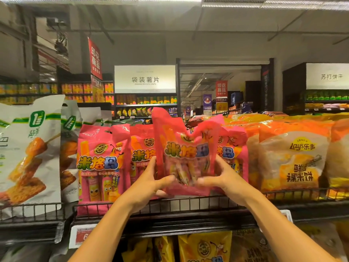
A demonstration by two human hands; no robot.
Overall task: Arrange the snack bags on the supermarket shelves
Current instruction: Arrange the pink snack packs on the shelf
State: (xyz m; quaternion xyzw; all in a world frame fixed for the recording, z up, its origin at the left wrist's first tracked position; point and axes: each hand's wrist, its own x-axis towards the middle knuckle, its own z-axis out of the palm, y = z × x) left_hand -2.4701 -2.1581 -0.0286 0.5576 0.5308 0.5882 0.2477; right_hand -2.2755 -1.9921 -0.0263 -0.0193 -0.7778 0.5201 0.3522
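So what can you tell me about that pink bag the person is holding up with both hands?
The pink snack bag is glossy soft plastic, printed with big colourful Chinese letters, with small wrapped snacks showing through a clear lower part. It stands upright, its top edge crumpled and sagging in the middle. The left hand and right hand grip its lower sides, thumbs across the front. It sits just above the black wire shelf rail, in front of matching pink bags.

The black wire shelf [188, 204] holds white bags [28, 157], pink bags [100, 163] and orange bags [290, 163] standing side by side.
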